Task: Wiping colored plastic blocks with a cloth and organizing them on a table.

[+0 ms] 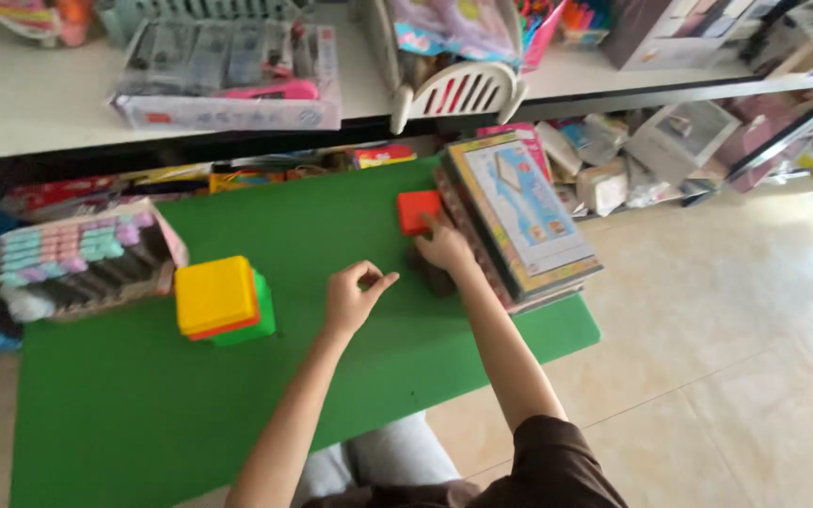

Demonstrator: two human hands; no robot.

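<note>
- Stack of blocks [223, 299], yellow over orange over green, stands left of centre on the green table [124, 414].
- Left hand [352, 297] hovers mid-frame, fingers curled loosely, holding nothing.
- Right hand [443, 246] rests its fingertips on the red block [418, 211], not yet closed around it (beside a pile of books [519, 216] at right).
- Judged step: fetching that block; next needs a firm grasp.
</note>
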